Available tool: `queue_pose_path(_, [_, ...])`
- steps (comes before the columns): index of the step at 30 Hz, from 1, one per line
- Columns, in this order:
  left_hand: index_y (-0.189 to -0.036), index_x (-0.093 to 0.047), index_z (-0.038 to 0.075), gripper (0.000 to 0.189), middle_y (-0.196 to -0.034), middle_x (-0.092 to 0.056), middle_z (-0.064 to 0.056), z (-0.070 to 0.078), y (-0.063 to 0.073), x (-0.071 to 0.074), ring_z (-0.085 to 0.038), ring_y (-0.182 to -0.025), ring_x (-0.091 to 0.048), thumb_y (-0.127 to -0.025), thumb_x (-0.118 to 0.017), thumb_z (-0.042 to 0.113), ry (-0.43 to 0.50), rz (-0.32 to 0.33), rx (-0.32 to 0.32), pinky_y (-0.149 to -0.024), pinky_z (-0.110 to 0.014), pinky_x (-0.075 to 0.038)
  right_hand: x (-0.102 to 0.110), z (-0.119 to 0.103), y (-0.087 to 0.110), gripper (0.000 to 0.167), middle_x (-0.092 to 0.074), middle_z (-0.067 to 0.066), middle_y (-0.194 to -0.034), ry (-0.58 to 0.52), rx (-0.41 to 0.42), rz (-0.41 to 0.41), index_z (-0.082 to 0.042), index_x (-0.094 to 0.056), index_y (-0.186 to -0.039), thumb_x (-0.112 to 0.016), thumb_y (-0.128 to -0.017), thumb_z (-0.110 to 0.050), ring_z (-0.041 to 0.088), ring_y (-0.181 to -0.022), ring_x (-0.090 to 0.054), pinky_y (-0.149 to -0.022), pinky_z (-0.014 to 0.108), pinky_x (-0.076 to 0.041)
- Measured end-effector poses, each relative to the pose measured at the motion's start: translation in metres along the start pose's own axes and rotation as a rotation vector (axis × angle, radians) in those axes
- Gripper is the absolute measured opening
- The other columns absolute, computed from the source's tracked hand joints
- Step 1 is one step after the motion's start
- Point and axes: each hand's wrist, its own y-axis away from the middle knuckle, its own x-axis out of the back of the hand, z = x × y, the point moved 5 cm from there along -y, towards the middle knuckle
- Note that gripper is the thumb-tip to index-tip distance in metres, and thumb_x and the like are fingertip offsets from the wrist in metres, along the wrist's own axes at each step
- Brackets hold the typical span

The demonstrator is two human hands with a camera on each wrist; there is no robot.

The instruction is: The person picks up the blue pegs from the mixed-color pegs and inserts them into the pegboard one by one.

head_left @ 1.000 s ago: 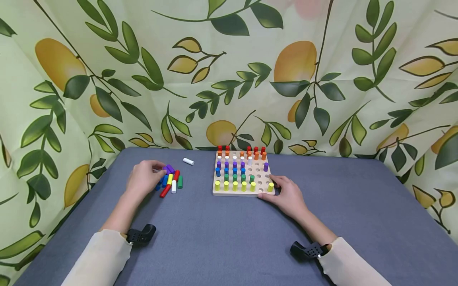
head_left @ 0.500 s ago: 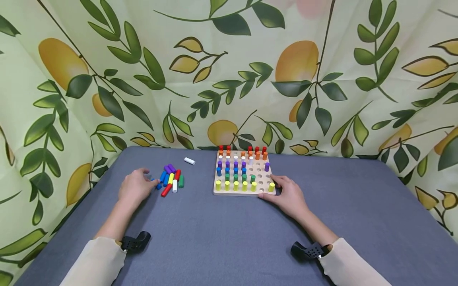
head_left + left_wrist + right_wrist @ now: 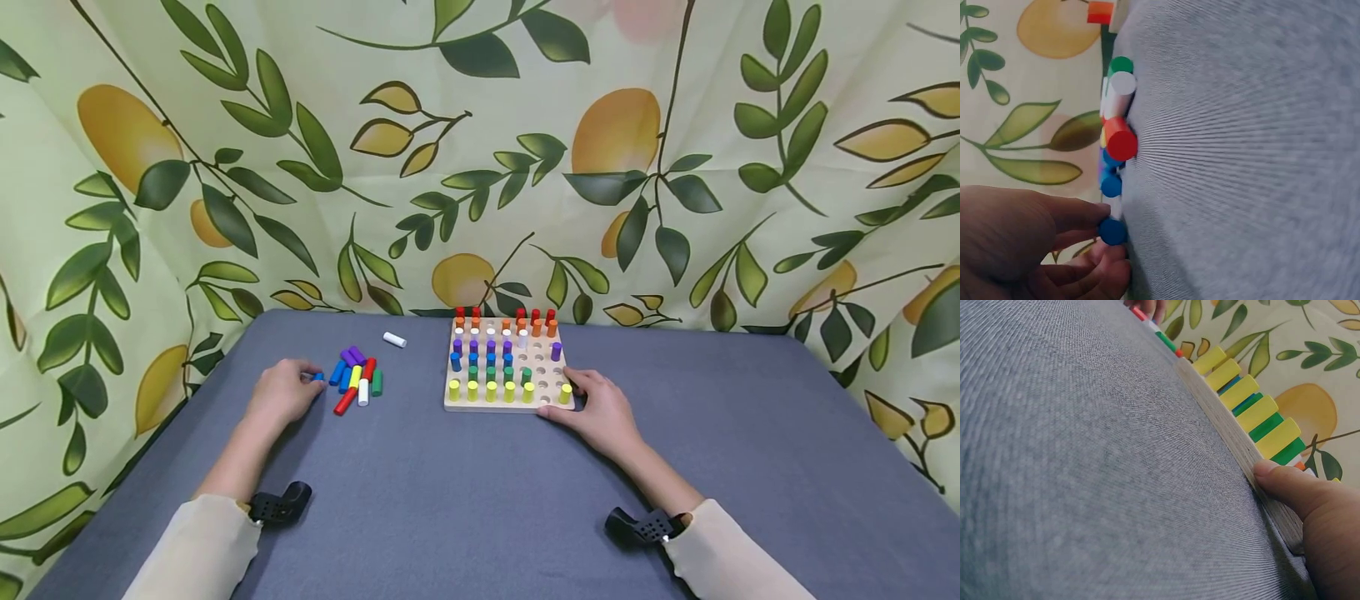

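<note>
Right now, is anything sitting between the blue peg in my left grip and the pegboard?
Yes: the pile of loose pegs lies on the table, directly between the blue peg in your left grip and the pegboard. Nothing visible stands above the pile.

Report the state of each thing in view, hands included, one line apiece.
Board: flat on the table, partly filled, some holes empty.
Board pegs: upright in holes.
Right hand: gripping the board's near right corner.
Left hand: pinching a blue peg.
Loose pegs: lying clustered.
Lone white peg: lying apart, beyond the cluster.
Backdrop: hanging, slightly creased.
</note>
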Motion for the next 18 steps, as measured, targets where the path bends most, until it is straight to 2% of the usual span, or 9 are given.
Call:
queue_pose_path(5, [-0.122, -0.066, -0.006, 0.033, -0.092, -0.066, -0.017, -0.001, -0.001, 0.003, -0.027, -0.083, -0.057, -0.097, -0.062, 0.016, 0.027, -0.009, -0.019, -0.065, -0.033, -0.041, 0.001, -0.001, 0.001, 0.084, -0.068, 0.013, -0.122, -0.002, 0.000, 0.002, -0.004, -0.058, -0.141, -0.084, -0.076, -0.051, 0.024, -0.098, -0.059, -0.086, 0.046, -0.047])
queue_pose_path(11, [-0.129, -0.063, -0.003, 0.035, -0.090, -0.062, -0.015, 0.003, -0.001, 0.004, -0.027, -0.083, -0.055, -0.099, -0.058, 0.015, 0.016, -0.022, -0.072, -0.066, -0.032, -0.039, 0.001, 0.001, 0.001, 0.085, -0.068, 0.013, -0.122, -0.003, -0.003, 0.004, -0.004, -0.058, -0.142, -0.084, -0.076, -0.051, 0.024, -0.099, -0.059, -0.087, 0.046, -0.047])
queue_pose_path(18, [-0.128, -0.066, -0.001, 0.033, -0.089, -0.061, -0.013, 0.018, 0.002, 0.005, -0.023, -0.075, -0.051, -0.101, -0.057, 0.016, 0.032, 0.000, -0.123, -0.060, -0.030, -0.036, 0.001, 0.000, 0.000, 0.084, -0.068, 0.012, -0.119, -0.009, 0.012, 0.005, -0.004, -0.059, -0.141, -0.084, -0.076, -0.052, 0.023, -0.097, -0.059, -0.085, 0.044, -0.046])
